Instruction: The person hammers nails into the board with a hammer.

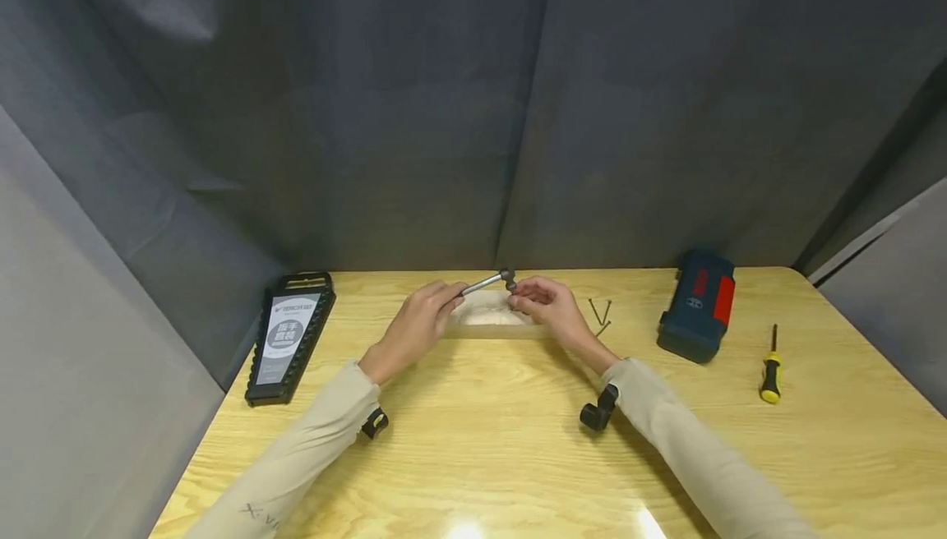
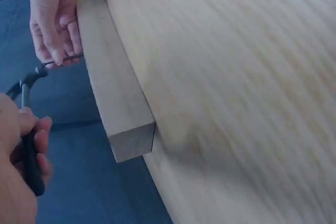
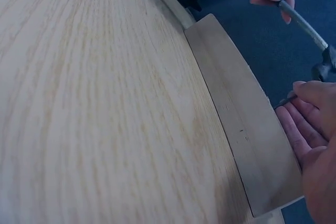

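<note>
At a tabletop (image 1: 473, 416), a left hand (image 1: 418, 317) grips a hammer (image 1: 484, 283), its head close over a nail (image 2: 72, 56) pinched in the right hand's (image 1: 551, 307) fingers, roughly upright, lower end at a wooden block's (image 2: 110, 66) top.

Dark curtain (image 1: 414, 112) behind wood-grain table (image 1: 481, 440), glare (image 1: 651, 524) on near part; grey panel (image 1: 74, 317) left

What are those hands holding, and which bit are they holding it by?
The left hand grips a hammer by its dark handle. The right hand pinches a nail by its shaft, between thumb and fingers.
</note>
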`<state>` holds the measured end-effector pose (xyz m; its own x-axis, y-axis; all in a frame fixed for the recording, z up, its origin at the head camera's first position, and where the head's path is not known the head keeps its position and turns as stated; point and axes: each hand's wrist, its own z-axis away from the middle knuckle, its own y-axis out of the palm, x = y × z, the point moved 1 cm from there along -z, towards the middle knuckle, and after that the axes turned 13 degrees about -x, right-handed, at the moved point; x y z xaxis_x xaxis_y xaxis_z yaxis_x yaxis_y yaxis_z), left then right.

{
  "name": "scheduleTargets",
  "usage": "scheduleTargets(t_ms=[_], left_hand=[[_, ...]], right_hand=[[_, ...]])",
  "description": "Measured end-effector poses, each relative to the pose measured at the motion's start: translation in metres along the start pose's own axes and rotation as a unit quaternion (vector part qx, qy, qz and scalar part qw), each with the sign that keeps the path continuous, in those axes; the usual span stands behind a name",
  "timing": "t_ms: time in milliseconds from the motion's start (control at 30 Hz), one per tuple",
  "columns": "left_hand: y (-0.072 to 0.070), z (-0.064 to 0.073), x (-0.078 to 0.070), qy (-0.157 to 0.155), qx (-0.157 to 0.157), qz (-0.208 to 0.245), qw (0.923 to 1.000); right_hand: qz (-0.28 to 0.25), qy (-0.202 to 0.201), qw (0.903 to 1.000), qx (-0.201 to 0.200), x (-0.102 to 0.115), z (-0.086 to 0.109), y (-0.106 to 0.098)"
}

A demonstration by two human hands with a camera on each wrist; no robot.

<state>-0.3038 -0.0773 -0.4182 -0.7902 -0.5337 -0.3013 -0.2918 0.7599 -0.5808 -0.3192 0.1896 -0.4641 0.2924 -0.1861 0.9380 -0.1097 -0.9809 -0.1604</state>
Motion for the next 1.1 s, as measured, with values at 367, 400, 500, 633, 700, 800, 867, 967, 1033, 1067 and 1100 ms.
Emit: scheduleTargets(t_ms=[367, 400, 500, 633, 700, 800, 867, 967, 1033, 1067, 1100], left_hand=[[-0.002, -0.007, 0.000, 0.063, -0.014, -0.014, 0.9978], [-0.002, -0.006, 0.000, 0.063, -0.011, -0.016, 0.9978], [-0.001, -0.006, 0.000, 0.056, -0.011, -0.018, 0.9982], [-0.002, -0.009, -0.001, 0.042, -0.011, -0.020, 0.9988], [-0.003, -0.012, -0.001, 0.036, -0.009, -0.019, 0.9991], [-0.005, -0.014, -0.002, 0.030, -0.008, -0.017, 0.9994], [-0.005, -0.015, -0.003, 0.031, -0.005, -0.020, 0.9993], [-0.005, -0.013, -0.002, 0.042, 0.002, -0.026, 0.9988], [-0.006, -0.012, -0.002, 0.049, -0.003, -0.029, 0.9983], [-0.006, -0.012, -0.002, 0.052, -0.013, -0.028, 0.9982], [-0.007, -0.012, -0.002, 0.053, -0.028, -0.024, 0.9979]], right_hand=[[0.019, -0.021, 0.9996, -0.007, 0.003, 0.003, -0.001], [0.022, -0.023, 0.9995, -0.008, 0.002, 0.003, -0.001], [0.029, -0.024, 0.9992, -0.011, 0.002, 0.002, 0.002], [0.042, -0.026, 0.9987, -0.016, 0.003, 0.001, 0.004], [0.044, -0.026, 0.9985, -0.018, 0.003, 0.001, 0.005], [0.044, -0.023, 0.9986, -0.022, 0.004, 0.001, 0.005], [0.043, -0.024, 0.9986, -0.021, 0.004, 0.001, 0.005], [0.041, -0.030, 0.9985, -0.020, 0.004, 0.002, 0.005], [0.038, -0.031, 0.9986, -0.018, 0.004, 0.002, 0.005], [0.035, -0.030, 0.9988, -0.017, 0.004, 0.002, 0.005], [0.034, -0.031, 0.9988, -0.016, 0.004, 0.002, 0.005]])
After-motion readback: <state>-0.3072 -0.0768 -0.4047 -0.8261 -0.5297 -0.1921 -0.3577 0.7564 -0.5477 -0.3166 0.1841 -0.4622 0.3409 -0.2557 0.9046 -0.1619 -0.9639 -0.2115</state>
